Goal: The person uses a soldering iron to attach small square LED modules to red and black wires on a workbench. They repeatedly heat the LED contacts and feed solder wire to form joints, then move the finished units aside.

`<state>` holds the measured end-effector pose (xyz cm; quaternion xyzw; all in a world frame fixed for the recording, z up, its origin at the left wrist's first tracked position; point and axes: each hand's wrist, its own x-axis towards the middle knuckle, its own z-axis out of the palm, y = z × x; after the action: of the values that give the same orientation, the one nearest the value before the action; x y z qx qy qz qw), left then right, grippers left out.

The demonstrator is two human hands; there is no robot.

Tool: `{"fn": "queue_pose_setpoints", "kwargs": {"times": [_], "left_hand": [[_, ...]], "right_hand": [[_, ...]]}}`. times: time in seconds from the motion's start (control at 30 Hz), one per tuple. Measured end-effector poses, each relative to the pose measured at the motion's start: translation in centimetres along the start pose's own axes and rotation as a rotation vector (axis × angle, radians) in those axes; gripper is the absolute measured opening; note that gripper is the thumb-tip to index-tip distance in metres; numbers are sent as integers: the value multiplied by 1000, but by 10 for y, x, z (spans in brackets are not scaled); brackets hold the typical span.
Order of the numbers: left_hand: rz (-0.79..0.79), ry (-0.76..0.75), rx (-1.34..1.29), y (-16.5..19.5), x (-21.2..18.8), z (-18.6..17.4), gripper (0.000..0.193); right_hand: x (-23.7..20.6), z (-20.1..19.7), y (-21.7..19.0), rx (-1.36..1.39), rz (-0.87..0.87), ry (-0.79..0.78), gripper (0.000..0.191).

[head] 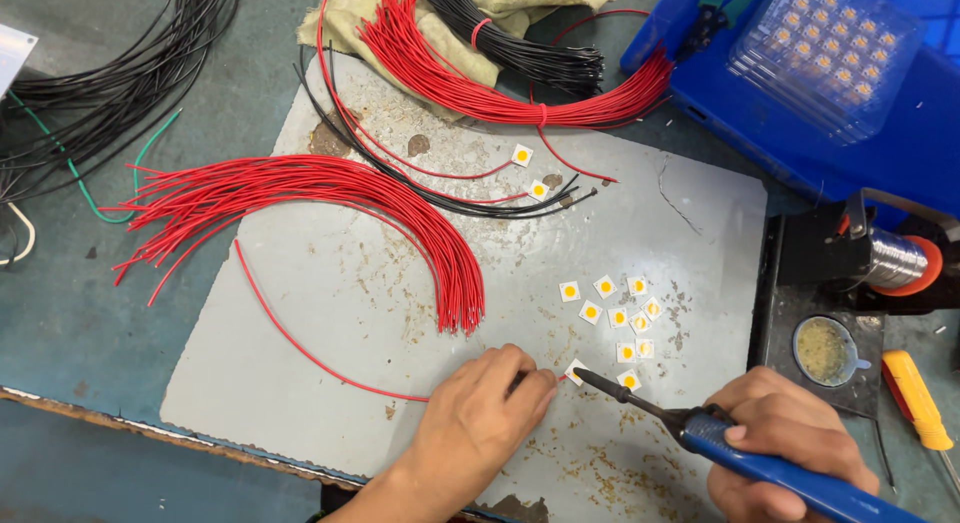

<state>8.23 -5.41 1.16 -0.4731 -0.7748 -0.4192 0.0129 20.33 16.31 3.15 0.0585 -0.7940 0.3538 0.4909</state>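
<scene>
the left hand (470, 418) pinches the end of a single red wire (300, 348) between thumb and fingertips, pressing it down against a small white led chip (575, 371) with a yellow centre, which lies on the grey board (300, 283) just in front of the fingers. the right hand (790, 438) is clenched around the blue handle of a soldering iron (700, 428), its dark tip touching that same chip.

the chip looks tiny, light and stiff, apt to slide on the smooth board, so it is probably best steadied by the wire or at its edges, away from the yellow face. the wire looks thin and springy, and is best held close to its stripped end.

just beyond lies a loose cluster of more chips (615, 308), and to the left a fanned bundle of red wires (330, 198). two chips already carrying leads sit higher up. on the right of the worktop stand a solder spool (900, 263), a small flux tin (822, 350) and a blue box (900, 133) bearing a clear tray of chips (825, 53).
</scene>
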Motion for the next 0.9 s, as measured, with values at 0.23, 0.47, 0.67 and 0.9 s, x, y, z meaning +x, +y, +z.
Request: {"fn": "queue_pose_setpoints", "kwargs": {"times": [0.23, 0.47, 0.67, 0.9], "left_hand": [[-11, -4, 2, -1, 1, -1, 18], [-31, -12, 6, -1, 1, 0, 18], [-43, -21, 11, -1, 1, 2, 16], [-55, -23, -3, 0, 1, 1, 17]], "right_hand": [[8, 2, 0, 79, -11, -57, 46], [8, 2, -6, 76, 25, -91, 45], [8, 5, -10, 62, 86, -70, 45], [7, 5, -8, 40, 50, -60, 46]]}}
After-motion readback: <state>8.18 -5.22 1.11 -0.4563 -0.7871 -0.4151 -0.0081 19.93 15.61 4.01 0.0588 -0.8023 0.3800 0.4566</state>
